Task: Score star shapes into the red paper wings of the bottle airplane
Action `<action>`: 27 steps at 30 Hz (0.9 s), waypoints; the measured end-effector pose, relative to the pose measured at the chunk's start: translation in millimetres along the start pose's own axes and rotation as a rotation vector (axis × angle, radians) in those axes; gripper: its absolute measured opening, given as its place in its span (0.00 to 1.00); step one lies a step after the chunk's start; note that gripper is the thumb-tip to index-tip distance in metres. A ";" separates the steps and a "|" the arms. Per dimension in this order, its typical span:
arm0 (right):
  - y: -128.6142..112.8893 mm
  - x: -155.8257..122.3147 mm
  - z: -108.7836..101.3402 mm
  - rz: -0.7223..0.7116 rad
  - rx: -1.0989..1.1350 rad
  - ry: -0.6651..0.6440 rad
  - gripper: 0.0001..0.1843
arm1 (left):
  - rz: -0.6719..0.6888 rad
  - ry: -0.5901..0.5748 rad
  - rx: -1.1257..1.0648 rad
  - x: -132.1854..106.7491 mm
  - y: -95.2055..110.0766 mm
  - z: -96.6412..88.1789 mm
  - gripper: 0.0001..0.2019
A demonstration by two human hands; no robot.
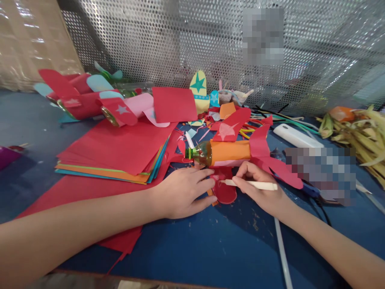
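Bare left forearm [90, 220] up front. Rounded red paper wing [227, 194] sits beside the green-necked, orange-paper-wrapped bottle [231, 152]; right hand [267, 198] pinches a slim cream pen [261, 185] over that wing. Left hand [186, 192] lies splayed, gripping nothing visible, so imo the bottle could roll and jog the pen.

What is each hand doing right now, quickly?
Left hand: open, its fingers spread by the edge of the red paper wing.
Right hand: closed, holding a cream-coloured pen, tip at that wing.
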State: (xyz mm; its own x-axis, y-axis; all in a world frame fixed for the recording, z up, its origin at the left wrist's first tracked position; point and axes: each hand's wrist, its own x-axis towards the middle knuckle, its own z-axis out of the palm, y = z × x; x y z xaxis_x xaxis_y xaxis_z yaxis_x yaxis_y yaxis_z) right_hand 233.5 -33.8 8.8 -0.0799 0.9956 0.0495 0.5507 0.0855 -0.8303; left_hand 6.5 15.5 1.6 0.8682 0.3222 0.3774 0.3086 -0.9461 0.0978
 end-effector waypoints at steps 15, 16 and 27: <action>-0.6 -0.4 -0.7 0.000 -0.010 -0.004 0.12 | 0.012 0.004 0.000 0.3 -0.1 0.3 0.20; -1.0 -0.1 -0.6 -0.008 0.003 -0.011 0.12 | 0.014 0.005 0.000 0.5 -0.2 0.3 0.20; -1.3 -0.9 -1.4 0.017 -0.012 -0.019 0.12 | 0.012 0.009 0.006 0.4 -0.2 0.2 0.20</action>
State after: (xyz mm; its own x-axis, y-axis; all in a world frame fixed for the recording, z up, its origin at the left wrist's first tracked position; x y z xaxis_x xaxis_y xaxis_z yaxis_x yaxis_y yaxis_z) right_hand 234.0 -34.8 10.7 -0.0856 0.9960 0.0246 0.5617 0.0686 -0.8245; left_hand 6.8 15.8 1.6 0.8684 0.3105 0.3866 0.3005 -0.9497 0.0878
